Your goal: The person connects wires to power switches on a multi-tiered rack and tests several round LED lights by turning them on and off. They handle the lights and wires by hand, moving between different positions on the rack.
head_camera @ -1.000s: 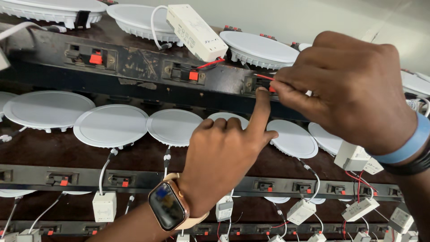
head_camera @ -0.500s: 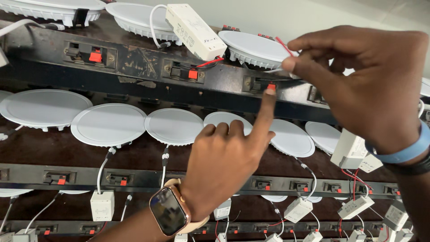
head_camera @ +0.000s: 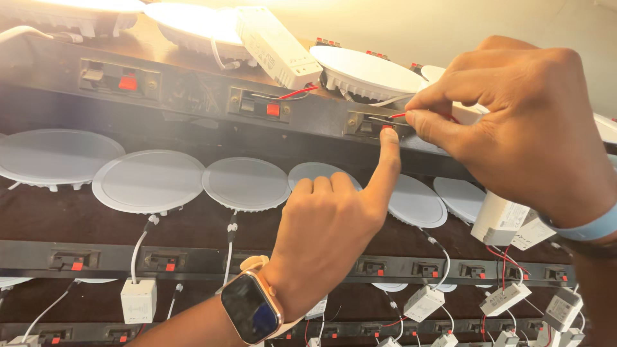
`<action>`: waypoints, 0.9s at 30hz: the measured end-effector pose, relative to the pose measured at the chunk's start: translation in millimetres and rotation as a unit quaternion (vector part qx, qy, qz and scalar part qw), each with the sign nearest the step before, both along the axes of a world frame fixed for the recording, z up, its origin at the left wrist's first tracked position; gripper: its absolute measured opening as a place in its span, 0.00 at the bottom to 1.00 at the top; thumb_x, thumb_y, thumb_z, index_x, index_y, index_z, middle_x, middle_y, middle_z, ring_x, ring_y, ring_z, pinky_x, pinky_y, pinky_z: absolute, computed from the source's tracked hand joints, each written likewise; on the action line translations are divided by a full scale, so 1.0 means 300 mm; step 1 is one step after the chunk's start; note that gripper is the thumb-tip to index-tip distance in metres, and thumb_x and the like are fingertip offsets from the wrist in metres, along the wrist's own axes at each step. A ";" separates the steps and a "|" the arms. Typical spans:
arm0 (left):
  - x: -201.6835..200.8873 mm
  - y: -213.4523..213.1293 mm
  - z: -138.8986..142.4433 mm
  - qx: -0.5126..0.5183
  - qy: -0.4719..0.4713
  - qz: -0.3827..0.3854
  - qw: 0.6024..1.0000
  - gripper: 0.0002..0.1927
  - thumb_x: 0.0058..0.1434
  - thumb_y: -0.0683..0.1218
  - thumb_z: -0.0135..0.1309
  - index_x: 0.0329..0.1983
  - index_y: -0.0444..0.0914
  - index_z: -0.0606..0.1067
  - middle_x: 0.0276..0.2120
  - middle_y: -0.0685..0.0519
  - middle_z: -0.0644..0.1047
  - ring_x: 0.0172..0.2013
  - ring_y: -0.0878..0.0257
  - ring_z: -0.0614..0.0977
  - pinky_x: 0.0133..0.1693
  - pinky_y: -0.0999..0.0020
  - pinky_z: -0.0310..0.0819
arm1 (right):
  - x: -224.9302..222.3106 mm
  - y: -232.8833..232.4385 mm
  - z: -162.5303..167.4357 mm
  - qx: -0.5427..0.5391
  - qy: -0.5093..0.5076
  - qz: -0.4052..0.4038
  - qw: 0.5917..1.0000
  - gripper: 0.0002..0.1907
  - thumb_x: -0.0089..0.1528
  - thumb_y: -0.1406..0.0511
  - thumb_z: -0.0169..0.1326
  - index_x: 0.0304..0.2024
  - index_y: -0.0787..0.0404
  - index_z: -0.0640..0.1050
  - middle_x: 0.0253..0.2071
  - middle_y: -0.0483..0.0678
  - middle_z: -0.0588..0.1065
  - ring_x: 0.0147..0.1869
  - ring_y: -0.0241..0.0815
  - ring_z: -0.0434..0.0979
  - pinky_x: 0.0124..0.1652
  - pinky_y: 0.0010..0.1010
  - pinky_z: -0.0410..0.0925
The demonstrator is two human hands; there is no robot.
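Pressing red clip (head_camera: 388, 128) on black rail (head_camera: 193, 90) with left hand (head_camera: 334, 231) forefinger, other fingers curled; right hand (head_camera: 520, 122) pinching red wire (head_camera: 398, 115).

A driver box (head_camera: 276, 48) lies on the top rail (head_camera: 193, 96), with lamps (head_camera: 366, 72) behind it. Below the rail runs a row of discs (head_camera: 149, 181); a lower rail (head_camera: 193, 260) sits under them, small boxes (head_camera: 138, 300) hanging beneath.

Dark rounded smartwatch screen (head_camera: 249, 308) on left wrist, labelled white driver box (head_camera: 277, 46) top
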State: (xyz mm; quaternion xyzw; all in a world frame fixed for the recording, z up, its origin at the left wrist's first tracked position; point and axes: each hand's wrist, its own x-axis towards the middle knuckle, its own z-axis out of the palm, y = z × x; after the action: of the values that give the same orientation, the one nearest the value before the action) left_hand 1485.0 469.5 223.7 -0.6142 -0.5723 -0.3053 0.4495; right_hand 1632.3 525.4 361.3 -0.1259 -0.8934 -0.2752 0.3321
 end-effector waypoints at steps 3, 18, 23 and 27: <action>0.006 0.004 -0.004 0.007 -0.006 0.002 1.000 0.36 0.54 0.45 0.56 0.70 0.39 0.67 0.13 0.59 0.68 0.14 0.65 0.71 0.20 0.68 0.64 | -0.005 0.000 0.005 0.005 -0.012 0.002 1.000 0.04 0.52 0.70 0.66 0.31 0.63 0.84 0.27 0.48 0.78 0.32 0.45 0.75 0.32 0.36 0.66; 0.013 0.010 -0.003 0.018 -0.021 -0.015 1.000 0.34 0.57 0.45 0.57 0.70 0.38 0.68 0.13 0.59 0.68 0.14 0.66 0.71 0.20 0.69 0.64 | -0.021 -0.031 0.012 -0.016 -0.032 -0.074 0.997 0.06 0.53 0.69 0.65 0.33 0.59 0.87 0.30 0.47 0.80 0.32 0.43 0.76 0.30 0.34 0.67; 0.015 0.010 -0.006 0.019 -0.017 -0.008 1.000 0.35 0.57 0.45 0.56 0.70 0.39 0.68 0.13 0.60 0.68 0.13 0.66 0.71 0.20 0.70 0.64 | -0.021 -0.031 0.009 -0.012 -0.029 -0.052 0.998 0.06 0.54 0.70 0.65 0.35 0.62 0.86 0.29 0.49 0.79 0.32 0.43 0.76 0.30 0.33 0.67; 0.014 0.008 -0.008 0.017 -0.016 -0.005 1.000 0.34 0.58 0.45 0.56 0.70 0.38 0.68 0.13 0.60 0.68 0.14 0.67 0.71 0.19 0.70 0.63 | -0.019 -0.026 0.001 0.015 -0.033 -0.058 0.998 0.05 0.54 0.70 0.66 0.34 0.62 0.86 0.28 0.48 0.80 0.30 0.43 0.75 0.28 0.33 0.66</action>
State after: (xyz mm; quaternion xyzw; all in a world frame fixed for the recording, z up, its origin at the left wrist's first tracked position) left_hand 1489.3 472.0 221.2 -0.6042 -0.5709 -0.3273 0.4492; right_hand 1626.6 517.5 361.5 -0.1629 -0.8909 -0.3116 0.2875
